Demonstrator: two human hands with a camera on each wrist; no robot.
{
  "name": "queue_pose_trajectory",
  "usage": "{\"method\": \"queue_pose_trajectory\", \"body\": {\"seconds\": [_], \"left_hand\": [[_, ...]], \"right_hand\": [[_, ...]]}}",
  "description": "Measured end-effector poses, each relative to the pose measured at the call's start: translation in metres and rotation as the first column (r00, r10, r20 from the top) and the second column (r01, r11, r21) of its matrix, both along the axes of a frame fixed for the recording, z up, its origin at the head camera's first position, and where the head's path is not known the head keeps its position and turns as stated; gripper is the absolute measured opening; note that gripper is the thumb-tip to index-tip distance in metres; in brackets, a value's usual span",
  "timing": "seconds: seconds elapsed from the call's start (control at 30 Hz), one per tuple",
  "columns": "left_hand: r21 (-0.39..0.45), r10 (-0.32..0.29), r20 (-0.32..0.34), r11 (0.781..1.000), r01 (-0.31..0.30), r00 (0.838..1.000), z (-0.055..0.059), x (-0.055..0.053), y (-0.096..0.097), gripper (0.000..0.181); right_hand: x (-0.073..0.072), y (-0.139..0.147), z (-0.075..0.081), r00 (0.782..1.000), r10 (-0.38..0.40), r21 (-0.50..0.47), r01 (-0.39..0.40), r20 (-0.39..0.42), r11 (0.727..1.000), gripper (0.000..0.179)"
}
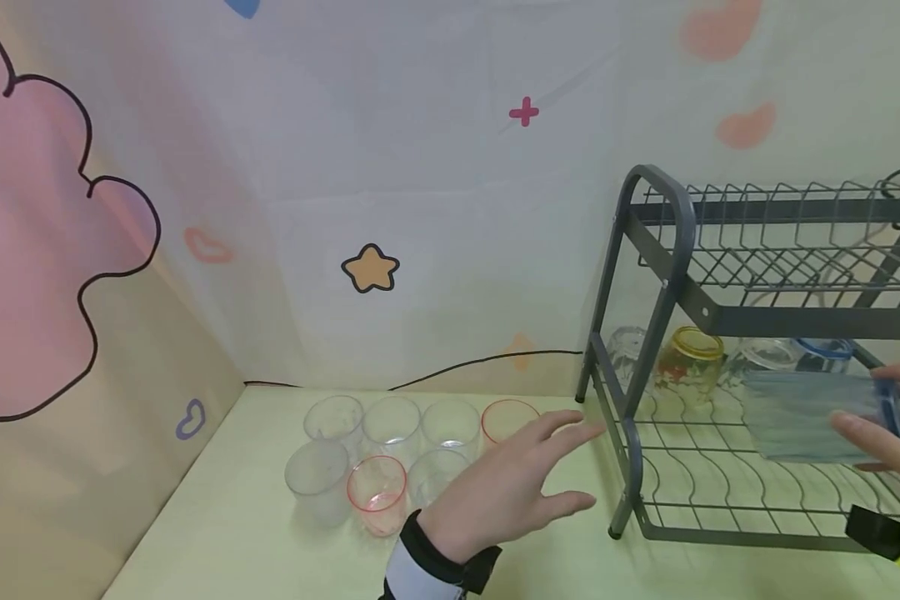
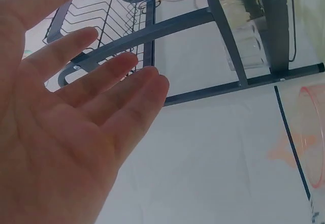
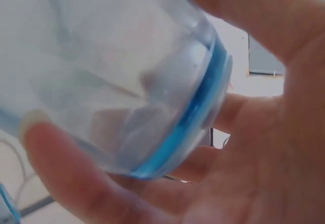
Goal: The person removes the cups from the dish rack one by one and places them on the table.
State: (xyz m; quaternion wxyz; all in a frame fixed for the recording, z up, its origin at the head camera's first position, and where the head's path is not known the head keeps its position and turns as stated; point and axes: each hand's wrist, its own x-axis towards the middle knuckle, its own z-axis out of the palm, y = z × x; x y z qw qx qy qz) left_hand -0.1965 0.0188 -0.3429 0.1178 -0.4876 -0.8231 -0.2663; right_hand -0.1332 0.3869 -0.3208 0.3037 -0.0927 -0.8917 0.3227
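Note:
My right hand [image 1: 888, 446] grips a clear drinking glass [image 1: 810, 417] with a blue base, tipped on its side at the lower tier of the dish rack. In the right wrist view, fingers and thumb wrap round that glass close to its blue band [image 3: 190, 112]. My left hand [image 1: 506, 479] is held in the air, fingers extended and nothing in its grasp, between the rack and a group of clear glasses [image 1: 393, 425] on the table. Two of those have red rims, one of them a red-rimmed glass [image 1: 376, 492] at the front. Part of another is behind the left hand.
A dark two-tier metal dish rack [image 1: 817, 321] stands on the right, its upper basket overhanging the lower tier. At the back of the lower tier are a yellow-based glass [image 1: 693, 354], a blue-based glass [image 1: 825, 350] and clear ones. A patterned cloth [image 1: 435, 308] hangs behind the table.

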Motion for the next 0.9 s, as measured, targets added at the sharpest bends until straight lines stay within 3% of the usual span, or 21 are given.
{"method": "queue_pose_trajectory", "body": {"seconds": [0.13,0.2,0.27,0.3,0.33,0.37,0.43,0.47,0.6,0.67,0.73,0.8,0.9], "left_hand": [[0.006,-0.018,0.026,1.0,0.018,0.999,0.002,-0.002,0.008,0.068],[0.002,-0.036,0.028,0.999,0.036,0.999,0.002,-0.002,0.013,0.072],[0.008,-0.054,0.035,0.999,0.054,0.998,0.001,-0.002,0.016,0.077],[0.015,-0.052,0.041,0.999,0.051,0.998,0.001,-0.002,0.017,0.079],[0.026,-0.048,0.047,0.999,0.047,0.998,0.0,-0.002,0.018,0.081],[0.039,-0.044,0.052,0.998,0.042,0.998,0.0,-0.003,0.018,0.083],[0.065,-0.033,0.07,0.997,0.028,0.997,-0.001,-0.005,0.018,0.085],[0.076,-0.029,0.079,0.997,0.023,0.996,-0.001,-0.005,0.018,0.086],[0.113,-0.037,0.112,0.993,0.024,0.993,-0.002,-0.008,0.018,0.089],[0.131,-0.047,0.117,0.991,0.032,0.992,-0.001,-0.008,0.018,0.091],[0.15,-0.059,0.117,0.988,0.041,0.991,0.0,-0.008,0.019,0.094],[0.169,-0.07,0.113,0.984,0.051,0.991,0.001,-0.008,0.019,0.096],[0.196,-0.093,0.106,0.978,0.071,0.99,0.001,-0.007,0.019,0.099]], "right_hand": [[0.004,-0.016,-0.007,0.992,0.093,-0.12,-0.103,-0.083,0.987,0.06],[0.004,-0.021,-0.01,0.973,0.168,-0.202,-0.198,-0.156,0.959,0.06],[0.003,-0.027,-0.012,0.946,0.243,-0.283,-0.299,-0.214,0.911,0.06],[0.003,-0.03,-0.012,0.943,0.256,-0.286,-0.311,-0.214,0.906,0.06],[0.002,-0.033,-0.012,0.931,0.285,-0.317,-0.348,-0.228,0.882,0.058],[0.001,-0.035,-0.011,0.924,0.305,-0.344,-0.371,-0.23,0.863,0.056],[-0.001,-0.041,-0.01,0.925,0.332,-0.359,-0.378,-0.186,0.853,0.052],[-0.002,-0.043,-0.01,0.931,0.334,-0.345,-0.364,-0.144,0.865,0.051],[-0.005,-0.051,-0.01,0.922,0.384,-0.338,-0.375,-0.043,0.863,0.05],[-0.008,-0.054,-0.013,0.9,0.435,-0.327,-0.422,-0.039,0.845,0.051],[-0.01,-0.057,-0.015,0.859,0.506,-0.335,-0.5,-0.077,0.798,0.052],[-0.012,-0.061,-0.017,0.791,0.595,-0.377,-0.6,-0.144,0.706,0.054],[-0.017,-0.07,-0.018,0.705,0.678,-0.409,-0.693,-0.21,0.594,0.055]]}}
